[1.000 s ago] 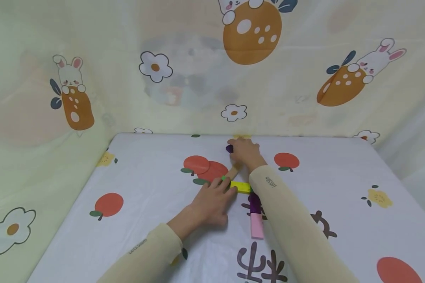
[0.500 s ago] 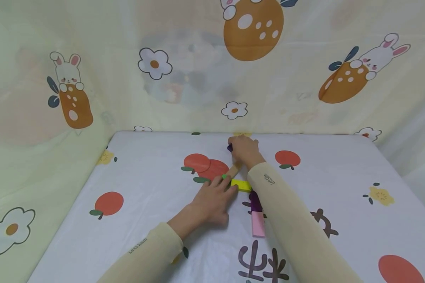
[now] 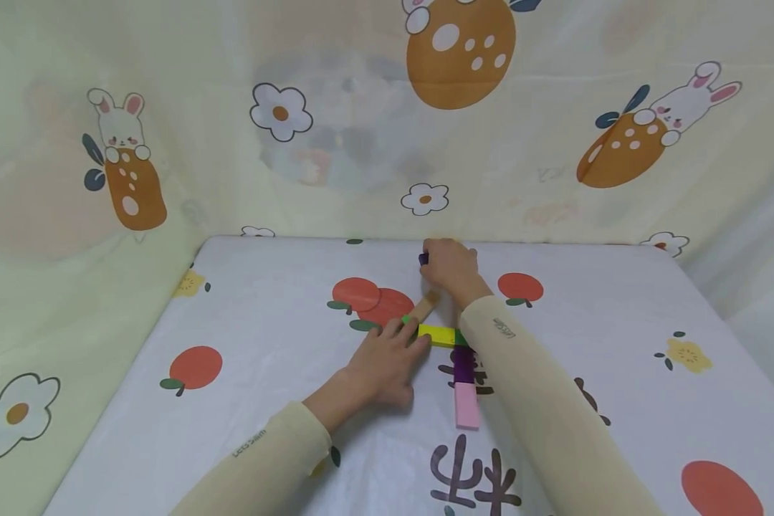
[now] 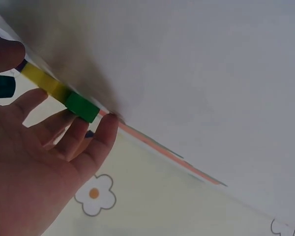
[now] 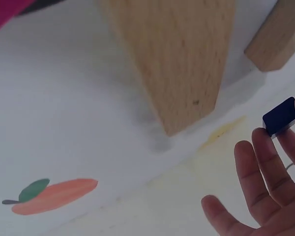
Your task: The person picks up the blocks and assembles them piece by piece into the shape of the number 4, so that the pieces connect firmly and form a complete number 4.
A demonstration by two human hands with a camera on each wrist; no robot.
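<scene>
Between thumb and fingers, my right hand [image 3: 450, 269] pinches a small dark block [image 5: 280, 117], bluish in the right wrist view, purplish in the head view. My left hand [image 3: 380, 367] lies with spread fingers by a yellow block [image 3: 437, 335] and a bright green block [image 4: 82, 106]; the fingertips seem to touch them. A plain wooden block [image 3: 424, 307] slants away behind the bright green one. Right of the yellow block sits a darker green block [image 3: 461, 337], partly under the right sleeve. From there a purple block [image 3: 464, 364] and a pink block [image 3: 467, 405] run toward me.
The right wrist view shows another wooden block [image 5: 276, 37] beside the large wooden one [image 5: 182, 64]. A white cloth [image 3: 264, 301] with printed fruit covers the table. A patterned curtain [image 3: 335, 172] stands behind its far edge.
My right hand, holding the dark block, has shifted slightly away and to the right, uncovering more of the wooden block and the darker green one. My left hand has stayed in place.
</scene>
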